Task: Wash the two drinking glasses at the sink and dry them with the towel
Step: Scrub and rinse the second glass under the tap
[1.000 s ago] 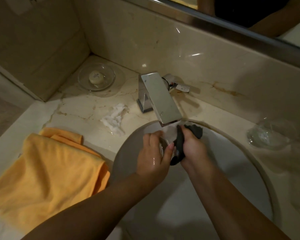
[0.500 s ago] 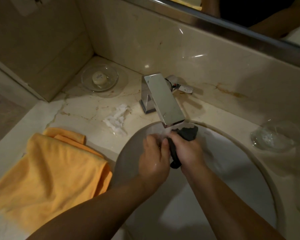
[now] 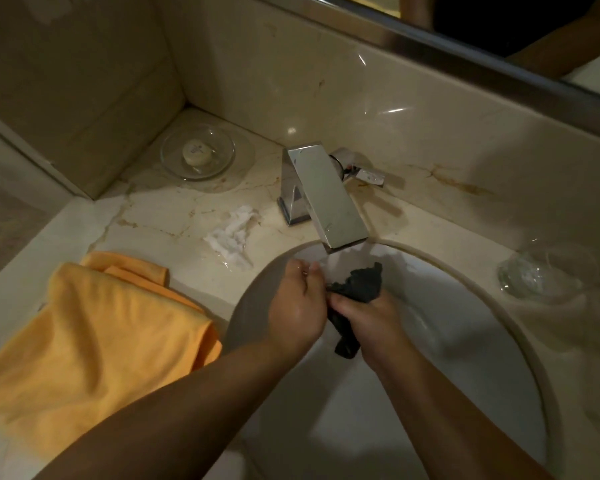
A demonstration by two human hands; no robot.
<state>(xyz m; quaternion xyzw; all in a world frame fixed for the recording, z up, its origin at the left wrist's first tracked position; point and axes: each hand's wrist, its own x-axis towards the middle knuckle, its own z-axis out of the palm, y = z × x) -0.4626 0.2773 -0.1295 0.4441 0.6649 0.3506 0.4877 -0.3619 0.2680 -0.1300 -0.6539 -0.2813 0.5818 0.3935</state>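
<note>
1. Over the sink (image 3: 465,323), just under the spout of the faucet (image 3: 329,199): left grip (image 3: 297,306), fingers curled inward toward the other one. Cannot tell if grasping a glass; only a pale blur beside the fingertips.
2. Touching it on the right: right grip (image 3: 364,318), clenched around a dark cloth (image 3: 361,284). Cloth bunched above the knuckles toward the spout, one tail hanging below the wrist toward the near edge; long axis from far to near.
3. On the right part of the tabletop (image 3: 174,216), near the sink rim: one clear drinking glass (image 3: 548,271), well apart from both grips. Thick base toward the sink, wide mouth toward the right edge, so long axis from left to right. Too blurred to tell whether standing or lying.
4. Toward the near left corner: orange towel (image 3: 94,323), loosely folded, partly under the left forearm, just beside the sink rim.
5. In the far left corner: glass dish (image 3: 222,161) with a round soap (image 3: 196,154) inside.
6. Left of the faucet base, near the far rim of the sink: crumpled white tissue (image 3: 231,233).
</note>
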